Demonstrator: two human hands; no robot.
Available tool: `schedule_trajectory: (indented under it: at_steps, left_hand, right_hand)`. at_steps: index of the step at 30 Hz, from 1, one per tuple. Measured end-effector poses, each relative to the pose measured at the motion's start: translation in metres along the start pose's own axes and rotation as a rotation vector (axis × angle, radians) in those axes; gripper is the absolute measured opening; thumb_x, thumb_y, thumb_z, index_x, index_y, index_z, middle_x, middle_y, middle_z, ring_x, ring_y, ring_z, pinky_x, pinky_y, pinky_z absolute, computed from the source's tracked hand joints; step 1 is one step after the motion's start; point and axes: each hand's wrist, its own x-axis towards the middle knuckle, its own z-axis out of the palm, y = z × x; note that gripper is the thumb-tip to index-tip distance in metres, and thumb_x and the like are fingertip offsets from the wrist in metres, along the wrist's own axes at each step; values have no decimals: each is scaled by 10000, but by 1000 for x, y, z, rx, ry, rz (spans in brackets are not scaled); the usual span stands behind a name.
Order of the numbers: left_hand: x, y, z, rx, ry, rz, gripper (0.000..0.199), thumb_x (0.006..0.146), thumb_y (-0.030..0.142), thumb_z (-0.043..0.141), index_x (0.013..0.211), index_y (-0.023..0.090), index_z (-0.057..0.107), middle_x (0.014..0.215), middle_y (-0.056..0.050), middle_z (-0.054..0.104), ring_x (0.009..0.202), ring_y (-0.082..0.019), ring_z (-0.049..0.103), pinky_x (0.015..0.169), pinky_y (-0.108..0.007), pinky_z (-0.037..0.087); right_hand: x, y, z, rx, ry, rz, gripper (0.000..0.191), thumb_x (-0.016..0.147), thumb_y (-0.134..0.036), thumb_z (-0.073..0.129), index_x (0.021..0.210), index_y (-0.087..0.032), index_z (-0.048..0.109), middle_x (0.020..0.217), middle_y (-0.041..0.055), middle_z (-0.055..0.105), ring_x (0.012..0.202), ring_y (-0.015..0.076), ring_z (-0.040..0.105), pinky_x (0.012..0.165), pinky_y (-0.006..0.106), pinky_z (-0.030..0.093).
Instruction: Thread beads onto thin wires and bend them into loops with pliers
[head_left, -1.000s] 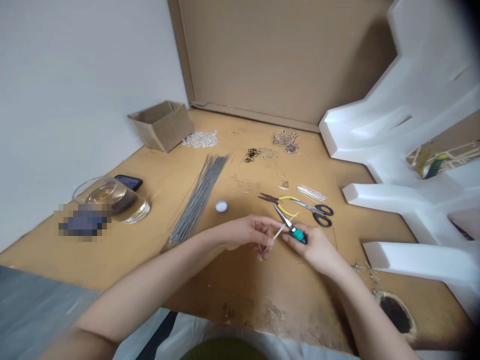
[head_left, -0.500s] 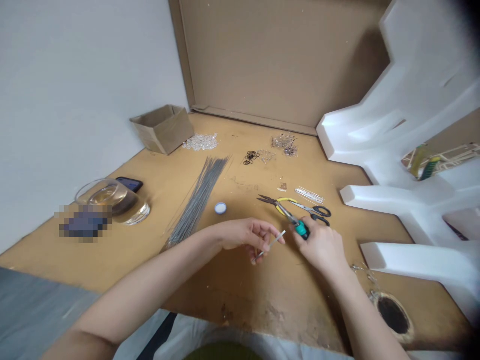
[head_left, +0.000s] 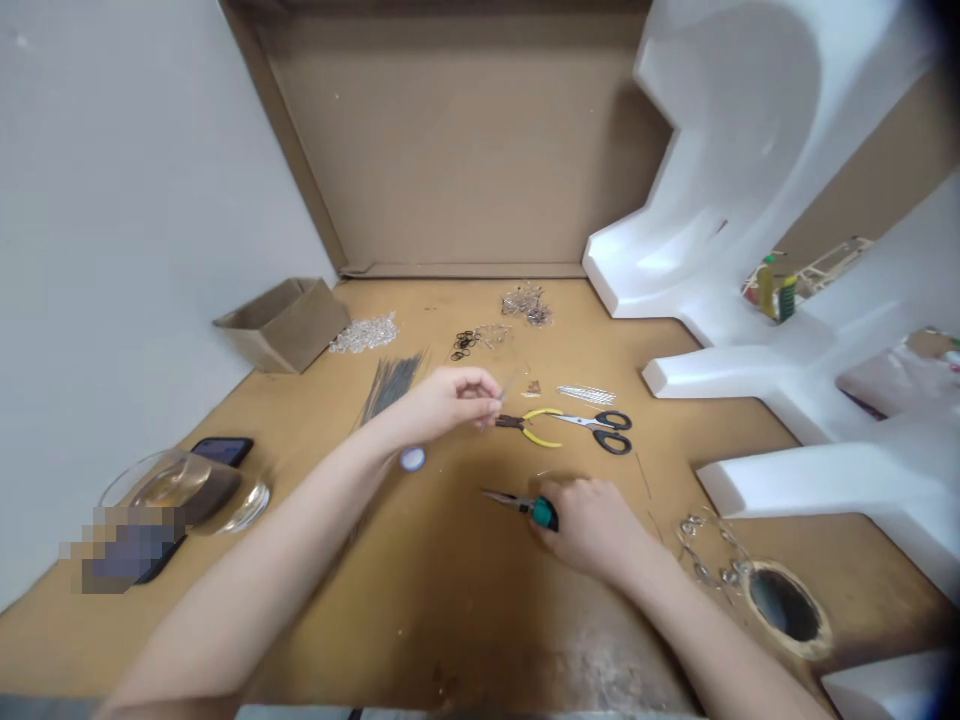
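My left hand [head_left: 466, 398] pinches a short, thin silvery wire piece [head_left: 510, 384], somewhat blurred, above the table. Below its fingertips lie the dark jaws of yellow-handled pliers [head_left: 541, 438]. Closer to me, my right hand [head_left: 589, 525] is wrapped round the teal handle of long-nose pliers [head_left: 541, 512], whose tips point left. Black-handled scissors [head_left: 613, 438] rest beyond that hand, blades against the yellow pliers. A bundle of long grey wires [head_left: 391, 385] lies partly hidden behind my left forearm. Short cut wires [head_left: 586, 395] sit behind the scissors.
Clear beads [head_left: 365, 333] are heaped by a cardboard box [head_left: 289, 325]. Black rings [head_left: 463, 344] and small wire parts [head_left: 525, 305] lie farther back. A drinking glass [head_left: 232, 505] and phones stand left; a round blue-rimmed lid [head_left: 412, 459] is near my forearm. White moulded prongs [head_left: 772, 480] edge the right.
My left hand has moved away from me, over the yellow pliers, with the wire piece. My right hand has drawn the long-nose pliers nearer, off the scissors. The camera view has shifted.
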Motion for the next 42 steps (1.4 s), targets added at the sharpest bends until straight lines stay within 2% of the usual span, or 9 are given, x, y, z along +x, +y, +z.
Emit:
schedule_trajectory:
  at_steps: [3,6,8,11,15,22,30,37,42]
  left_hand:
    - [51,9,11,398,-73,58,128,721,247,542,764,130,572,645,-7,609,602,-98,539,608,-214,415]
    - [101,13,29,825,-60,137,127,710,226,520,753,150,612,714,-25,633,643,-124,539,598,-221,382]
    - [128,15,43,1020,-99,161,157,715,195,487,770,158,629,756,-47,641,667,-138,546,593,-227,367]
    - [157,14,65,1148,-212,156,193,706,163,468,794,161,639,788,-72,640,666,-150,551,584,-234,357]
    - [177,8,86,1178,-270,169,189,715,164,465,785,155,640,796,-89,633,675,-159,553,583,-238,349]
    - [187,-1,97,1206,-325,168,192,720,152,458,776,149,641,787,-101,626,675,-170,553,580,-249,346]
    - [189,-3,94,1209,-319,187,209,719,183,466,816,169,651,838,-88,642,704,-172,560,589,-241,356]
    - [169,16,62,1257,-247,167,249,704,179,467,864,175,658,870,-80,656,730,-160,572,612,-227,373]
    - [147,8,25,1263,-191,112,250,705,212,478,872,179,661,865,-76,661,755,-166,580,615,-225,380]
  right_hand:
    - [0,-3,1,-27,-37,-4,194,736,-313,503,815,-179,619,762,86,676,704,226,630,565,266,343]
    - [0,-1,0,-16,-45,-14,193,734,-302,494,801,-170,618,769,92,674,708,234,632,556,266,349]
    - [-1,1,-1,0,-49,-27,193,734,-294,483,793,-169,618,756,91,673,700,240,633,550,271,354]
    - [-2,5,-2,31,-38,-56,199,733,-296,471,780,-168,616,744,91,672,678,244,630,546,281,362]
    - [-3,8,-4,82,-35,-66,212,743,-291,453,787,-162,615,756,101,672,692,238,627,562,288,375]
    - [-2,11,-3,130,-38,-83,196,712,-273,476,788,-157,615,750,101,673,681,249,627,560,298,394]
    - [-1,11,-4,133,-54,-79,205,711,-284,485,805,-157,615,764,106,674,699,248,625,578,297,396]
    - [-3,10,-2,94,-28,-77,199,734,-282,460,786,-163,610,752,97,671,685,245,621,564,294,373]
    - [-1,9,0,72,-59,-54,206,746,-297,461,804,-165,608,775,102,669,707,240,617,578,290,357]
